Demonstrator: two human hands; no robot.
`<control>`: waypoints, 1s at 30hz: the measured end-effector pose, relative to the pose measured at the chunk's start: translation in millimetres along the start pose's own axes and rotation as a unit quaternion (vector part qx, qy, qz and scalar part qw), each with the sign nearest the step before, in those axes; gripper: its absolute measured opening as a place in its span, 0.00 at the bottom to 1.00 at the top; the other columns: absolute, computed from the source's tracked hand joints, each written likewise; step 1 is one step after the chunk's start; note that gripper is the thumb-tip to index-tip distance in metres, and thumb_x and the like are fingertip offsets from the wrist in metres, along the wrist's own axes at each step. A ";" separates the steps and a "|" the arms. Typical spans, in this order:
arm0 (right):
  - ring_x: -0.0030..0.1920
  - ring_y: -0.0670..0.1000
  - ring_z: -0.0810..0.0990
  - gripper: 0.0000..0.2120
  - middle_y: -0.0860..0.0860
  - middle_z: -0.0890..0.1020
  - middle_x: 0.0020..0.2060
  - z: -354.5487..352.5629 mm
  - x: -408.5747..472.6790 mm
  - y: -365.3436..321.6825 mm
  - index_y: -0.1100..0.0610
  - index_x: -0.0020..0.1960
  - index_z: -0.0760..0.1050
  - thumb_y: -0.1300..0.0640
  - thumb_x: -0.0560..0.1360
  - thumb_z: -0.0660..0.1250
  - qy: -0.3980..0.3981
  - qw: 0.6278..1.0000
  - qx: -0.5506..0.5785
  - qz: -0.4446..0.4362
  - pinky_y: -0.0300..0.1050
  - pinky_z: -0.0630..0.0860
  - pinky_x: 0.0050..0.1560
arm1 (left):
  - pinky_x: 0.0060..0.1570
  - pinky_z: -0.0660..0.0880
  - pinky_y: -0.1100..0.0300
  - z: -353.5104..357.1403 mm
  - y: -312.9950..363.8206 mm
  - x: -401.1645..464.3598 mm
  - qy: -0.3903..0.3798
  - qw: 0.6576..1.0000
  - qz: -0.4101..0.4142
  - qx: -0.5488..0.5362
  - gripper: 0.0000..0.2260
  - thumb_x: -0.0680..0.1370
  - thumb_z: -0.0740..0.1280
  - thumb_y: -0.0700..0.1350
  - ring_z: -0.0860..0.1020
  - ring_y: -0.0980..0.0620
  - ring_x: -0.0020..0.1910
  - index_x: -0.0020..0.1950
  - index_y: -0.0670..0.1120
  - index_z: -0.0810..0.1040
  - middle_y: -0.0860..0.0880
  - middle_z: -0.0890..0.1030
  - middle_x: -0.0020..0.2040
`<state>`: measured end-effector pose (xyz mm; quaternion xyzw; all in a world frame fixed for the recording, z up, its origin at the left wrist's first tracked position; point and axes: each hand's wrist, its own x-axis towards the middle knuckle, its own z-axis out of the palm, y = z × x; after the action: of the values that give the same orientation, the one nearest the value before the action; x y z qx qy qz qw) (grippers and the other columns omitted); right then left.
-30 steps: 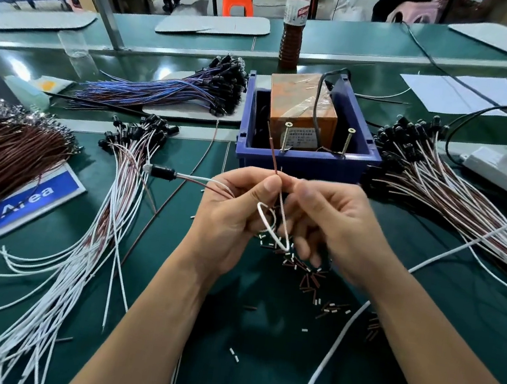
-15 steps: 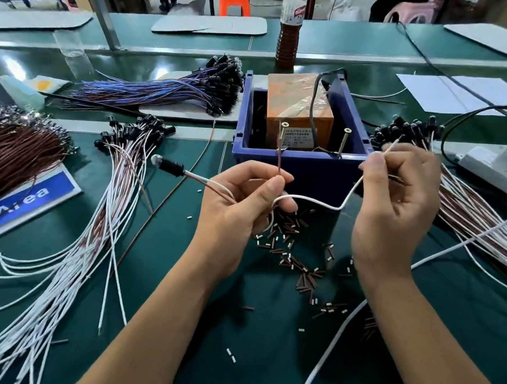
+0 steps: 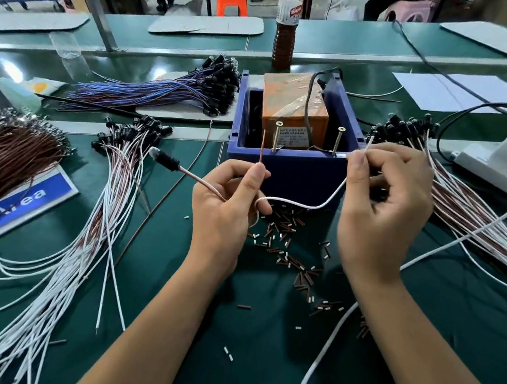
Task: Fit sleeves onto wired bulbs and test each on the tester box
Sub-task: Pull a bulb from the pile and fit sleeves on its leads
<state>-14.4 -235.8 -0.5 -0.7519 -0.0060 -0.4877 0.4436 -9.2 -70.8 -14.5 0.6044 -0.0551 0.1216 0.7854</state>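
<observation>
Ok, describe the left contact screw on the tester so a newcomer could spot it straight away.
Find the blue tester box at the centre of the green bench. Two brass screws stand upright along its near wall, before the orange transformer. The left screw is the one beside the upright red wire end that the left hand pinches.

"Area" on blue sign (image 3: 12, 206)

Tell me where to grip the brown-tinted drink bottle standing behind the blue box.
Grip the brown-tinted drink bottle round its straight lower body, from the right side: it stands upright, and the blue box with its orange tester blocks a frontal approach.
</observation>
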 end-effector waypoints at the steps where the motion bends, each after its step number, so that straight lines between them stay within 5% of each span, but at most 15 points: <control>1: 0.49 0.51 0.79 0.08 0.50 0.81 0.48 0.3 -1.3 -1.4 0.60 0.48 0.83 0.58 0.84 0.68 0.011 1.000 -0.002 -0.016 0.48 0.78 0.47 | 0.27 0.67 0.66 -0.2 -0.1 -0.6 0.006 1.000 0.010 0.006 0.05 0.82 0.70 0.44 0.74 0.55 0.25 0.46 0.48 0.83 0.49 0.78 0.28; 6: 0.42 0.46 0.85 0.07 0.48 0.85 0.40 0.6 -5.8 -4.4 0.58 0.58 0.82 0.58 0.82 0.70 0.006 0.998 0.056 0.036 0.39 0.79 0.45 | 0.31 0.72 0.67 3.2 0.2 -2.5 0.007 0.998 0.064 0.020 0.03 0.82 0.69 0.39 0.78 0.52 0.28 0.54 0.45 0.82 0.47 0.80 0.30; 17: 0.35 0.47 0.83 0.05 0.43 0.84 0.35 2.2 -4.8 -1.0 0.55 0.45 0.85 0.57 0.79 0.72 0.003 0.997 0.017 0.075 0.49 0.81 0.37 | 0.33 0.73 0.68 4.4 -2.6 -2.4 0.011 0.993 0.114 0.038 0.11 0.83 0.69 0.40 0.79 0.54 0.28 0.65 0.42 0.79 0.45 0.82 0.31; 30: 0.37 0.46 0.85 0.05 0.45 0.86 0.37 2.2 -4.7 -1.4 0.56 0.52 0.87 0.57 0.79 0.72 -0.019 0.997 0.025 0.069 0.44 0.81 0.40 | 0.40 0.77 0.61 6.0 -6.0 -2.7 0.009 0.993 0.114 0.021 0.08 0.83 0.68 0.38 0.83 0.49 0.34 0.61 0.39 0.81 0.44 0.84 0.35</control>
<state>-15.9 -231.5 -3.3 -0.7485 0.0251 -0.4415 0.4942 -9.9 -78.4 -19.2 0.6097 -0.1143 0.2172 0.7537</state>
